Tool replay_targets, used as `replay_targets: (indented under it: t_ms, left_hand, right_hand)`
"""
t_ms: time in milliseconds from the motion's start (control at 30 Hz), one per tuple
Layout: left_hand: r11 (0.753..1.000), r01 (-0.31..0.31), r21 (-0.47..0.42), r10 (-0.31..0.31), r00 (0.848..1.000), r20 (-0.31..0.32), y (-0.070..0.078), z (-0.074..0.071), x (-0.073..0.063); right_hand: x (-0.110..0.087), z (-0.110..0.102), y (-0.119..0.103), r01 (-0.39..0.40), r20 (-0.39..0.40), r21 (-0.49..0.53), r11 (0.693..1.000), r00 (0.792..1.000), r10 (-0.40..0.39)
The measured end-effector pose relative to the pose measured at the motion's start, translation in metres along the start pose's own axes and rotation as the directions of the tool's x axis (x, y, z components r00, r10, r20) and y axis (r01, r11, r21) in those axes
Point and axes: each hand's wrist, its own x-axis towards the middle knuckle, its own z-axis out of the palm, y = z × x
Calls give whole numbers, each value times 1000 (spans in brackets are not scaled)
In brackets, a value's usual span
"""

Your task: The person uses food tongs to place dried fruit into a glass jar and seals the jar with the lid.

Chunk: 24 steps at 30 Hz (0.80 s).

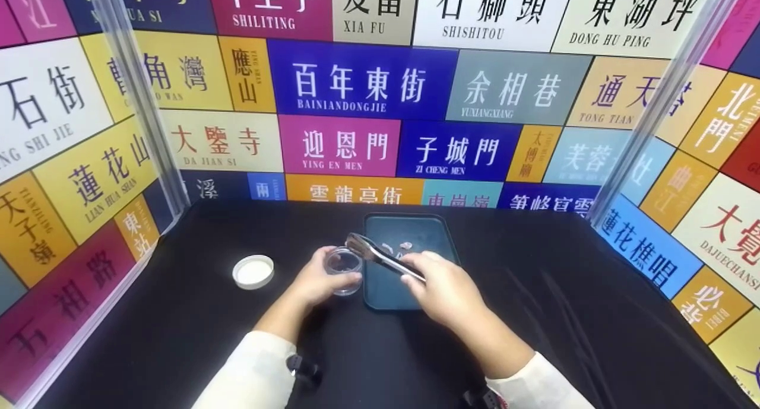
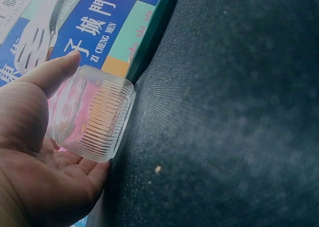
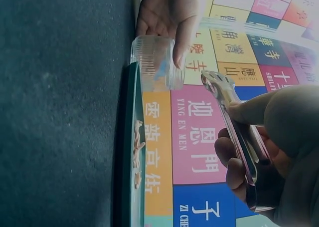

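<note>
Your head view's looking forward and down over the black table [image 1: 368, 361] from above, while both wrist views peer in close, tipped sideways, sharing the clear jar [image 2: 102, 118] and your left hand [image 1: 313, 281].

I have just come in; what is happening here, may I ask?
A person's left hand holds a clear ribbed jar beside the left edge of a dark green tray. The right hand holds metal tongs, their tips near the jar's open mouth. Small pale pieces lie on the tray, and a white round lid lies on the black cloth, left of the jar.
</note>
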Motion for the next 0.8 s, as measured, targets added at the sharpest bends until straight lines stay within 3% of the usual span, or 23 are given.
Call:
replay_targets:
  t_ms: [367,800]
  left_hand:
    - [1000,-7,-5,7,1000,2,-1,1,2]
    - [1000,-1,25,1,1000,-6,-2,1,3]
  right_hand:
    - [-2,3,-5,43,-18,25,999,999,-43]
    - [-2,6,-6,36,-25,32,999,999,-35]
